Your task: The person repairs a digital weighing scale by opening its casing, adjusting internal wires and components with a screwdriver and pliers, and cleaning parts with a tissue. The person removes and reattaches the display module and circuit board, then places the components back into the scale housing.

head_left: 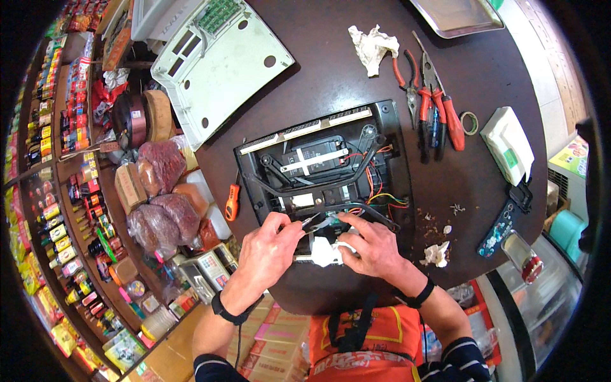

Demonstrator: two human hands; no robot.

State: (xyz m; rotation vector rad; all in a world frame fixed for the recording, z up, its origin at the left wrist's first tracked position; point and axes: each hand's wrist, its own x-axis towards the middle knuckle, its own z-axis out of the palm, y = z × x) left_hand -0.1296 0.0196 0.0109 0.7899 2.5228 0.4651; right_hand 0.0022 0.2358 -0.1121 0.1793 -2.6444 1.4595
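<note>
An opened black device base (404,184), with a battery block (315,159), a black metal frame and coloured wires (370,178) inside, lies on the dark table before me. My left hand (270,245) is at its near left edge, fingers pinched on a thin pointed metal tool (311,220). My right hand (372,245) is at the near side, with a crumpled white tissue (323,253) under its curled fingers. Its index finger reaches to a small pale piece (330,221) beside the tool tip. What exactly the fingertips touch is too small to tell.
A pale upturned housing (235,70) with a green circuit board lies far left. Red-handled pliers (407,76), a screwdriver (453,124) and a tape roll (470,123) lie far right. An orange cutter (232,202) lies left; tissue (436,254), screws and debris lie right.
</note>
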